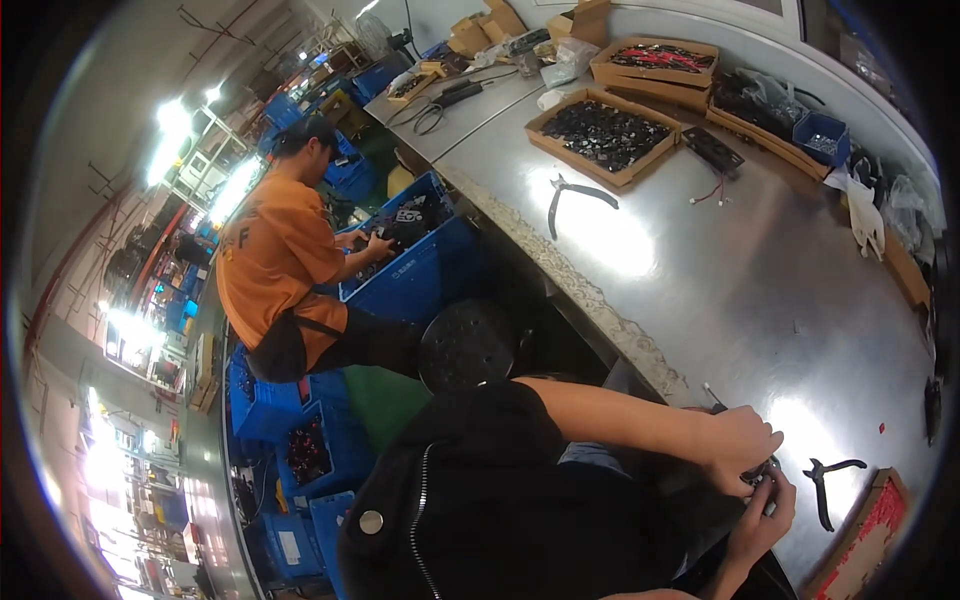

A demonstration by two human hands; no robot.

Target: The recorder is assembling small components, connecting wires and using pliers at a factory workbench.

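Observation:
My left hand (742, 445) is closed at the table's near edge, its fingers bent over a small dark part (765, 470). Just below it, my right hand (765, 515) pinches the same part from the other side. Fingers cover most of the part, so its exact kind is unclear. A thin lead with a white tip (710, 392) sticks out beside my left hand. To the right of both hands lie black-handled cutting pliers (826, 485), jaws apart, touched by neither hand.
A shallow box of red pieces (875, 530) stands at the lower right. Farther back are more pliers (575, 200), a carton of dark parts (605, 135) and a black module with wires (712, 152). On the left, a co-worker in orange (280, 245) reaches into a blue crate (410, 280).

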